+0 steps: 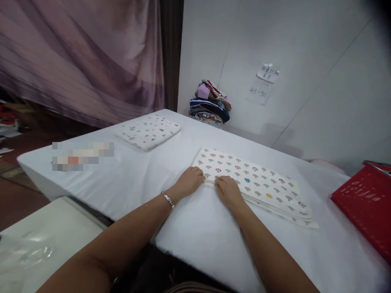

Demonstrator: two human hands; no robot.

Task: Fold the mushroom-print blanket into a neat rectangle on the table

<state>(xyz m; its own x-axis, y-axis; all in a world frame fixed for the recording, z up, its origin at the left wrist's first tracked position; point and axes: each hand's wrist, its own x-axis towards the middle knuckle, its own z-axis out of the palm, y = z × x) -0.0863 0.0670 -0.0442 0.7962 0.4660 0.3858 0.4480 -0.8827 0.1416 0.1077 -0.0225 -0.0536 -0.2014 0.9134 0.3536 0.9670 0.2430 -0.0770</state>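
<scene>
A folded white cloth printed with grey mushrooms and a few red, blue and yellow ones lies flat on the table, long and narrow, its layers showing along the near edge. At its near left corner my left hand, with a silver bracelet on the wrist, grips the edge with curled fingers. Just to the right, my right hand holds the same near edge, thumb and fingers closed on it. My fingertips are partly hidden at the cloth's edge.
The table has a white cover. A second folded printed cloth lies farther left, beside a blurred-out item. Folded fabrics are stacked by the wall. A red basket stands at right, a white surface at lower left.
</scene>
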